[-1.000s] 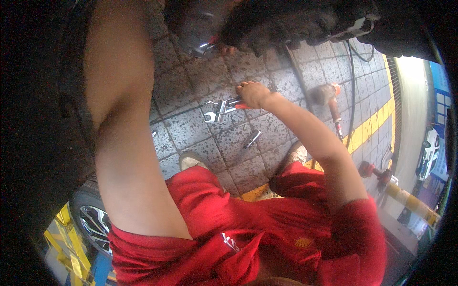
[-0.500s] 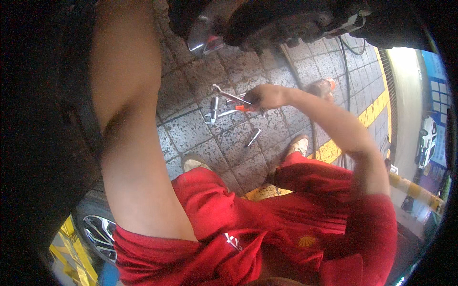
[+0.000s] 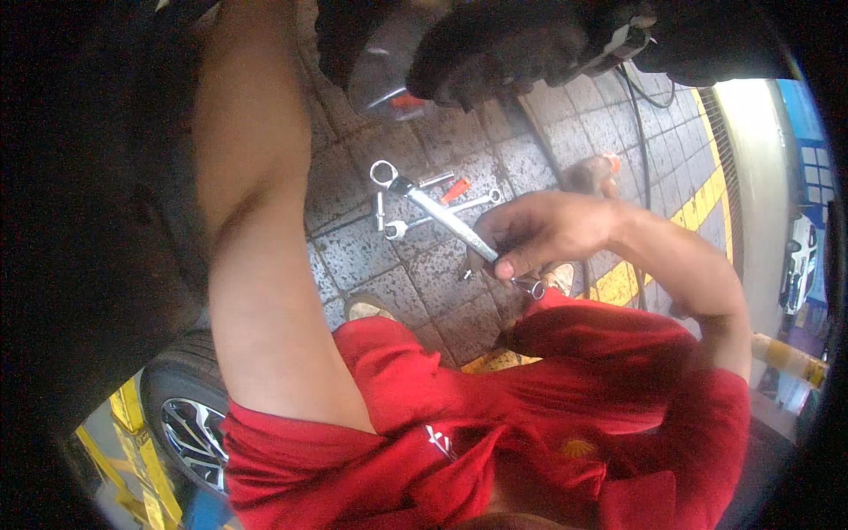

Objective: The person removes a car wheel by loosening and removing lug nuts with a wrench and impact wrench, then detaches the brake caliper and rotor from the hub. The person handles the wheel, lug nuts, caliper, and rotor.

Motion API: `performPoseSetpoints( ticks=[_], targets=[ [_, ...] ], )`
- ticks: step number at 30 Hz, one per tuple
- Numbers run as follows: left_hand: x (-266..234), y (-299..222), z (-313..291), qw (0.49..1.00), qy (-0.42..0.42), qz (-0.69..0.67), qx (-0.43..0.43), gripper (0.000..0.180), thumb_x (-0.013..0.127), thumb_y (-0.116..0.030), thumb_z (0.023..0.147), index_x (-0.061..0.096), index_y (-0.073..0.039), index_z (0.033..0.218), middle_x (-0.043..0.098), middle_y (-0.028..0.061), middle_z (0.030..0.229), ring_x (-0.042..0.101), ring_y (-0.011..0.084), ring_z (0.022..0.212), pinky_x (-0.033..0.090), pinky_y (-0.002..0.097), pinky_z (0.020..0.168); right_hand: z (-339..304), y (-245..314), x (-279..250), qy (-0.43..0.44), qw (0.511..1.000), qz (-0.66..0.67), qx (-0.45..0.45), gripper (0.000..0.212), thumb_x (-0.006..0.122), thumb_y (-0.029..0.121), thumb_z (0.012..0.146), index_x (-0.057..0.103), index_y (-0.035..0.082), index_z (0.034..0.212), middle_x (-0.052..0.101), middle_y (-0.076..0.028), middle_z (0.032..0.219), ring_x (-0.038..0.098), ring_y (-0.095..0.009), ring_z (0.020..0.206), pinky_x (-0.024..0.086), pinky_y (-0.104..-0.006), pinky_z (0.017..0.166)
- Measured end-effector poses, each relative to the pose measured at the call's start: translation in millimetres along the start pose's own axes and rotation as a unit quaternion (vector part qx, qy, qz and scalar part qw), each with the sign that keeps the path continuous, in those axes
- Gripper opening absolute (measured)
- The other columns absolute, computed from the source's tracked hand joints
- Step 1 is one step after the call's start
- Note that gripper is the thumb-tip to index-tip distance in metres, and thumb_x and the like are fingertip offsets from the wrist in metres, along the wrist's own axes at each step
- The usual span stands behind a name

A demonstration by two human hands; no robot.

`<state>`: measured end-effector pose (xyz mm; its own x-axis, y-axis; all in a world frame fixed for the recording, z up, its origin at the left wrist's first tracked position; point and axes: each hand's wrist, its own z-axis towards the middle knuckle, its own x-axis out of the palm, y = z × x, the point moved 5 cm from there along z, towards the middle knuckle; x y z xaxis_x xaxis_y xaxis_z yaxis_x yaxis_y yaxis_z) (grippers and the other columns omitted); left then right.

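Observation:
My right hand (image 3: 552,231) is closed round one end of a double ring spanner (image 3: 452,223), lifted off the floor, its far ring pointing up and left. Below it on the paving lie a combination spanner (image 3: 477,206), a tool with an orange handle (image 3: 457,189), and a few small metal pieces that look like sockets, one of them a slim socket (image 3: 381,212). My left arm (image 3: 256,256) reaches up past the top edge into the dark; its hand does not show.
Dark vehicle underparts (image 3: 495,53) hang across the top. An orange-capped bottle (image 3: 594,173) stands to the right beside a black hose (image 3: 642,150). A wheel (image 3: 190,433) and a yellow metal frame (image 3: 132,442) are at lower left. Yellow lines (image 3: 698,208) mark the paving.
My right hand has raised the ring spanner from the tools on the floor and brought it nearer to me. The left arm has shifted slightly.

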<state>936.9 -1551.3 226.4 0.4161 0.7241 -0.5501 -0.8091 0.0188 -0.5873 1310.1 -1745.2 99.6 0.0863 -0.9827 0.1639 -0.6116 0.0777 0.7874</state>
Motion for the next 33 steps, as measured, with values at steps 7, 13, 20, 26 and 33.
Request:
performPoseSetpoints(
  ticks=[7, 13, 20, 26, 33],
  targets=[
    [-20.1, -21.0, -15.0, 0.997, 0.031, 0.069, 0.016, 0.059, 0.062, -0.032, 0.101, 0.053, 0.004, 0.147, 0.056, 0.0247, 0.149, 0.052, 0.0393, 0.139, 0.042, 0.0429, 0.116, -5.5, 84.1, 5.8, -0.128, 0.984, -0.113, -0.05, 0.04, 0.072, 0.028, 0.099, 0.066, -0.001, 0.126, 0.073, -0.012, 0.104, 0.067, -0.019, 0.095, 0.053, -0.0364, 0.087],
    [-41.2, 45.8, -25.0, 0.982, -0.061, -0.084, -0.157, 0.067, 0.064, -0.052, 0.1, 0.059, 0.001, 0.141, 0.071, 0.0214, 0.125, 0.07, 0.033, 0.107, 0.054, 0.0434, 0.096, -43.5, 198.3, -0.8, -0.399, 0.833, -0.342, -0.172, 0.043, 0.073, 0.027, 0.094, 0.065, -0.001, 0.125, 0.072, -0.022, 0.1, 0.069, -0.032, 0.092, 0.054, -0.0418, 0.083],
    [-25.0, 40.5, -71.0, 0.7, -0.02, -0.659, -0.274, 0.063, 0.069, -0.055, 0.097, 0.067, -0.002, 0.129, 0.069, 0.0163, 0.127, 0.066, 0.0304, 0.11, 0.054, 0.0435, 0.093, -18.6, 279.9, -48.7, -0.582, 0.577, -0.534, -0.209, 0.049, 0.069, 0.02, 0.095, 0.054, 0.005, 0.138, 0.072, -0.028, 0.108, 0.07, -0.046, 0.102, 0.058, -0.0518, 0.086],
    [-10.1, 18.2, -80.4, 0.806, -0.017, -0.519, -0.283, 0.058, 0.073, -0.05, 0.096, 0.068, -0.001, 0.128, 0.069, 0.0102, 0.12, 0.062, 0.027, 0.101, 0.051, 0.0409, 0.088, -6.4, 295.0, -78.5, -0.57, 0.548, -0.605, -0.091, 0.046, 0.066, 0.023, 0.096, 0.058, 0.009, 0.138, 0.07, -0.026, 0.122, 0.068, -0.044, 0.114, 0.057, -0.0517, 0.093],
    [18.6, 10.2, -73.3, 0.741, 0.039, -0.603, -0.292, 0.04, 0.064, -0.037, 0.104, 0.071, -0.007, 0.13, 0.071, 0.006, 0.129, 0.066, 0.0233, 0.108, 0.055, 0.0373, 0.093, -33.8, 288.5, -69.5, -0.511, 0.531, -0.667, -0.11, 0.036, 0.062, 0.02, 0.095, 0.066, 0.002, 0.126, 0.072, -0.025, 0.118, 0.07, -0.043, 0.11, 0.058, -0.05, 0.095]
  ],
)
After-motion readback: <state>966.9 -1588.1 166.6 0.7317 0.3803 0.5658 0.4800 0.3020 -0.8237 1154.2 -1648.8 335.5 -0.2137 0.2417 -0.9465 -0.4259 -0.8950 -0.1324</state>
